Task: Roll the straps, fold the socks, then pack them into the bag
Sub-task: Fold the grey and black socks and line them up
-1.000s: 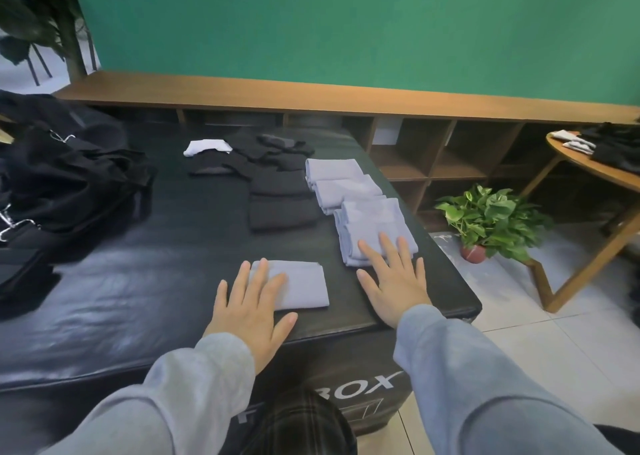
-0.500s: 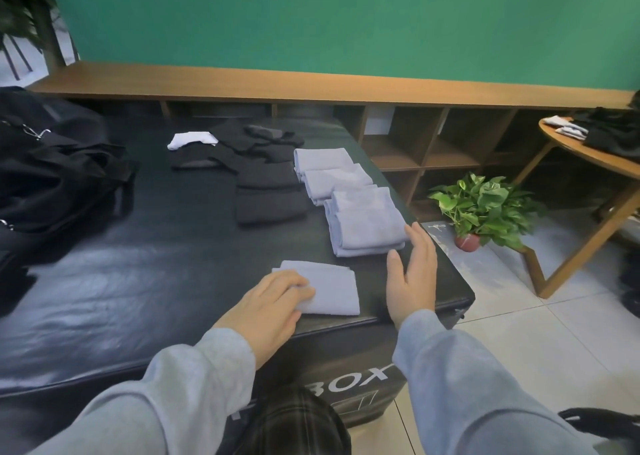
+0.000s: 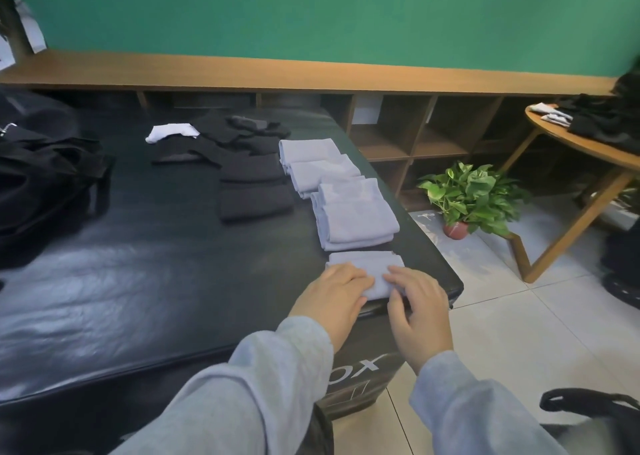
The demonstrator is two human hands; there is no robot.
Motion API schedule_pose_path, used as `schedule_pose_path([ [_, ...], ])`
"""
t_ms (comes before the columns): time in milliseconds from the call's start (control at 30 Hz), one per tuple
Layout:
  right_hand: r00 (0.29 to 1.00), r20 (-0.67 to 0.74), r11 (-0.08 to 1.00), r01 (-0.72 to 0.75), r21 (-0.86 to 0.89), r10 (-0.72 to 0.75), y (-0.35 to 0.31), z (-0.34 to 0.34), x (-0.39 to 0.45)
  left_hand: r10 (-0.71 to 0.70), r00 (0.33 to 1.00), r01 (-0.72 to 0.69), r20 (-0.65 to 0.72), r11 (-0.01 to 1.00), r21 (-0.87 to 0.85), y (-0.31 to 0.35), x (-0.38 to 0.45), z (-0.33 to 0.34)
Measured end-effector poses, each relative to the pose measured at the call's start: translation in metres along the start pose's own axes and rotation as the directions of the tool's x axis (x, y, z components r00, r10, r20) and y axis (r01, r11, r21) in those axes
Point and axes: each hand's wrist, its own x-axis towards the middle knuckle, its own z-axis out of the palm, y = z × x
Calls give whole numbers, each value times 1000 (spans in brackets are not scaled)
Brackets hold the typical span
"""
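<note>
While both hands are working at the near right corner of the black padded table (image 3: 138, 281), the folded grey sock (image 3: 367, 264) is lying there just short of the table's edge, with the stack of folded grey socks (image 3: 353, 212) sitting just beyond it, close but seemingly not touching. The left hand (image 3: 332, 299) is resting on the sock's left part with its fingers curled over the cloth, and the right hand (image 3: 419, 309) is curling its fingertips onto the sock's near right corner; whether the thumbs are pinching underneath is hidden, though both hands appear to be gripping the fabric rather than merely pressing it.

Judging by how it is lying, the sock is looking soft, light and limp, so it is likely to be sagging and unfolding if lifted by one corner. Taking hold across the folded thickness, thumb below and fingers above on both short sides, is looking like the safest grip, since that is keeping the layers together. The glossy tabletop may be letting the cloth slide, which is helping when nudging it toward the stack.

Further along the table from the stack, dark folded socks (image 3: 252, 191) and a white sock (image 3: 171, 132) are lying, and at the table's far left a black bag (image 3: 45, 177) is slumping open.
</note>
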Motion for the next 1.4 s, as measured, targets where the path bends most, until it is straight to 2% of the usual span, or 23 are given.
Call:
schedule_pose_path([
  [67,999,35,997,7,-75,-4,1,-3,0,-9,1000,9,9,1000,-18,4,3,-2],
  [200,995,99,990,-8,-143,22,-2,-5,1,-74,953,75,295,997,10,1,3,-18],
  [267,990,121,985,-50,-165,70,-9,-5,3,-48,942,36,332,999,41,-8,-8,-28],
  [367,992,97,978,-55,-204,76,-20,-5,9,-80,944,56,321,995,84,-37,-36,-44],
  [433,997,53,993,62,-103,-56,-33,-5,11,-135,954,95,269,983,158,-65,-56,-62],
  [500,985,86,989,147,15,-148,-54,0,11,-239,949,201,205,961,190,-93,-72,-80],
  [600,950,185,967,236,99,-251,-90,18,12,-392,909,340,141,894,293,-137,-94,-103],
  [700,912,296,956,246,157,-284,-121,44,13,-540,837,470,83,789,396,-169,-115,-119],
  [767,858,422,956,255,147,-293,-140,61,16,-576,815,505,59,756,417,-182,-121,-125],
  [833,783,560,960,262,98,-271,-154,79,23,-561,826,491,57,765,416,-189,-121,-126],
  [900,768,606,973,227,46,-208,-162,96,31,-566,823,509,40,767,391,-194,-119,-125],
  [1000,808,573,986,165,4,-138,-175,119,37,-626,779,596,-31,724,348,-198,-120,-121],
  [1133,805,555,959,281,-46,-209,-188,147,48,-687,721,687,-90,691,226,-205,-117,-123],
  [1267,790,546,946,325,10,-277,-191,168,61,-658,748,655,-87,709,261,-211,-110,-121],
  [1400,884,357,946,323,3,-303,-190,179,68,-631,771,629,-93,728,274,-211,-110,-122],
])
